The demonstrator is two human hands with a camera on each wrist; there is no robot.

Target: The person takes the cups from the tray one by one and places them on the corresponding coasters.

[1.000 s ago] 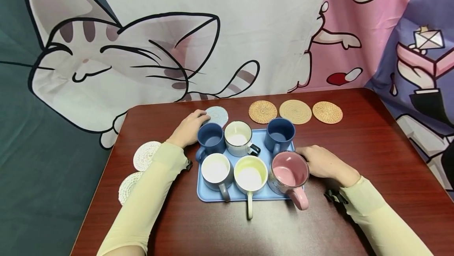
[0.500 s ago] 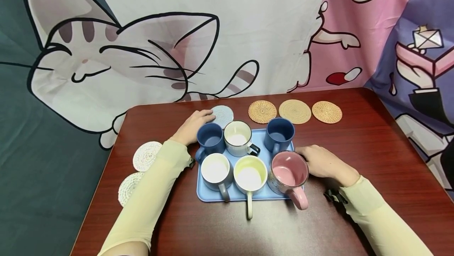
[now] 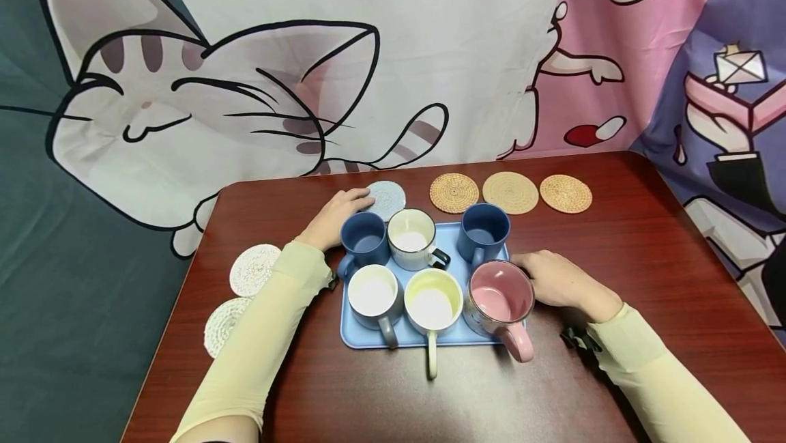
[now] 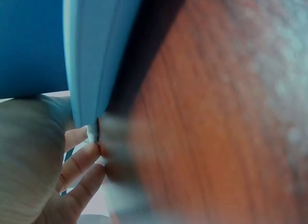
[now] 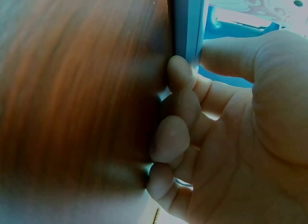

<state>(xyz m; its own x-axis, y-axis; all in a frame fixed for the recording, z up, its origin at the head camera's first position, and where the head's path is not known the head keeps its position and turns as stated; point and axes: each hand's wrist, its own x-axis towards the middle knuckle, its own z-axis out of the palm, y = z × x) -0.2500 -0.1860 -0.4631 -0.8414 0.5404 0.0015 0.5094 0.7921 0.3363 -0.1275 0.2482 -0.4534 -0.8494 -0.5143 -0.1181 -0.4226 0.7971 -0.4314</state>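
A light blue tray (image 3: 450, 233) bears several mugs: a pink mug (image 3: 500, 298), a yellow mug (image 3: 433, 303), a grey one with white inside, a cream one with a dark rim and two dark blue ones. My right hand (image 3: 555, 280) grips the tray's right edge; in the right wrist view its thumb (image 5: 226, 55) lies over the rim and the fingers curl beneath. Beyond the tray's back left corner, my left hand (image 3: 336, 218) touches a pale blue round coaster (image 3: 388, 198) with its fingertips. That coaster lies flat on the table.
Three woven straw coasters, the leftmost a tan coaster (image 3: 454, 193), line the table's back edge. Two white crocheted coasters, one a speckled coaster (image 3: 253, 269), lie at the left, the nearer partly behind my left sleeve. A printed cloth (image 3: 467, 40) hangs behind the brown table (image 3: 638, 224).
The pale blue coaster has slid right along the table's back with my left fingertips at it, mostly in the first half second. My right hand and the tray have stayed put.
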